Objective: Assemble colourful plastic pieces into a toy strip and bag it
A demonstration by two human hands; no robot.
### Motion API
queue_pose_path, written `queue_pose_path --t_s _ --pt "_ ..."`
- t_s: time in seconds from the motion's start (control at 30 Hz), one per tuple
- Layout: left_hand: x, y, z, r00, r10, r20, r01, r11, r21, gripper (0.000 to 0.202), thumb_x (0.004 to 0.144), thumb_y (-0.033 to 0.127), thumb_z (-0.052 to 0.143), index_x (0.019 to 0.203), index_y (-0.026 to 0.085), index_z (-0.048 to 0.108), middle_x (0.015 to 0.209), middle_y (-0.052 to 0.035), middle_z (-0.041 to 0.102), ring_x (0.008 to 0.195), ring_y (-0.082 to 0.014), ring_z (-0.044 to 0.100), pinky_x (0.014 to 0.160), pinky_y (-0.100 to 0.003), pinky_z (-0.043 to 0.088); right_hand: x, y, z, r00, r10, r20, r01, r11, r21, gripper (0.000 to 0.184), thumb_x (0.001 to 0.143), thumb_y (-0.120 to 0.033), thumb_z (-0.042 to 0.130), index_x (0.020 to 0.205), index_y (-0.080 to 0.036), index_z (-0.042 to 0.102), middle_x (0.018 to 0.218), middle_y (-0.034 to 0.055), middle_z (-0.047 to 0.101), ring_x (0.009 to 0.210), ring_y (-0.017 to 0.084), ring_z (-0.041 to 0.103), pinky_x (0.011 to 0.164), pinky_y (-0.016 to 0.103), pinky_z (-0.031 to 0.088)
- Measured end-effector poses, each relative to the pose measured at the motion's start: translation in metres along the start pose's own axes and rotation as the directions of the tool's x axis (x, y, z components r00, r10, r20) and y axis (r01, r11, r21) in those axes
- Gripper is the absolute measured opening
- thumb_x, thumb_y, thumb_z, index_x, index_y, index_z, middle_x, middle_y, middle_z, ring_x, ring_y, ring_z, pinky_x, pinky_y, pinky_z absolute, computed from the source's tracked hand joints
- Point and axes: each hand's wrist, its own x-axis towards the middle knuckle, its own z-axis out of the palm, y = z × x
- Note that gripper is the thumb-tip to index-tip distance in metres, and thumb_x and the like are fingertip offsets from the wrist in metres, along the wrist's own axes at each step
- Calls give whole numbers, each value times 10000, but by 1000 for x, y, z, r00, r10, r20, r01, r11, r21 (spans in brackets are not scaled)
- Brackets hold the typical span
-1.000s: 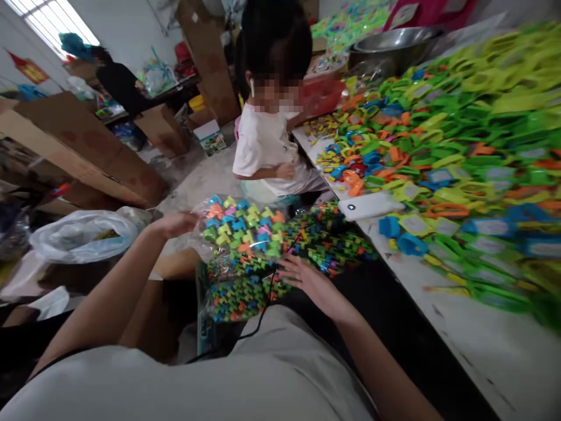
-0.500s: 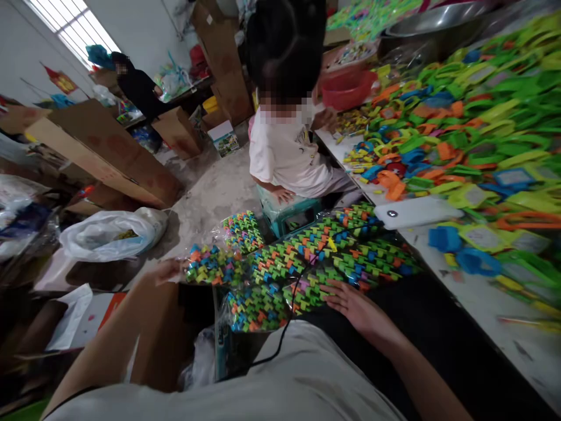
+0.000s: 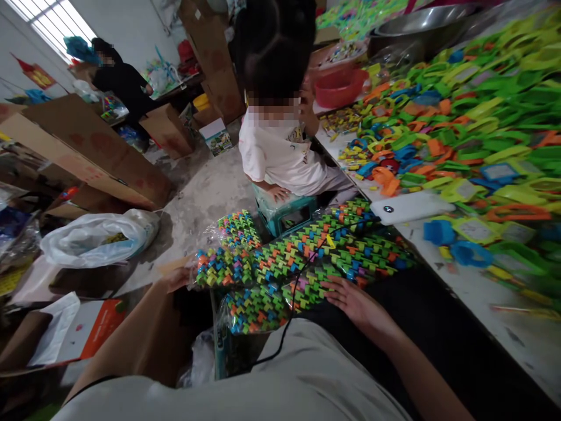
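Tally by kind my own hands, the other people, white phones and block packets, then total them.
Yours: 2, left hand and right hand
Others: 2, person in white and person in black
White phone: 1
Block packets: no sure count, they overlap
Total, packets aside: 5

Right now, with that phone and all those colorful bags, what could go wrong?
The white phone lies right at the edge of the table, so a bump might knock it off. The black cable runs across the bags of colorful pieces near the right hand, so it might snag if that hand moves. The leftmost bag, by the left hand, might slip if nudged; what supports it is hard to see.
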Motion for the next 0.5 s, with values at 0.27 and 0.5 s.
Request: queue_pose_path --t_s 0.27,0.5 --pt "4 -7 4 999 25 40 -23 998 -63 95 791 42 586 761 109 646 674 15 650 698 -151 623 698 -237 484 0 -2 5 1000 27 -10 -27 999 18 342 776 -456 664 1008 -207 686 1038 98 721 914 218 661 948 397 455" --pt "43 -25 -10 998 3 57 5 991 -137 204 913 309 572 972 117 609 903 -28 634 742 -126 616 664 -286 540 2 -2 4 1000 30 7 -30 1000 7 368 702 -481 743 968 -228 710 1017 81 727 925 219 652 910 363 479"
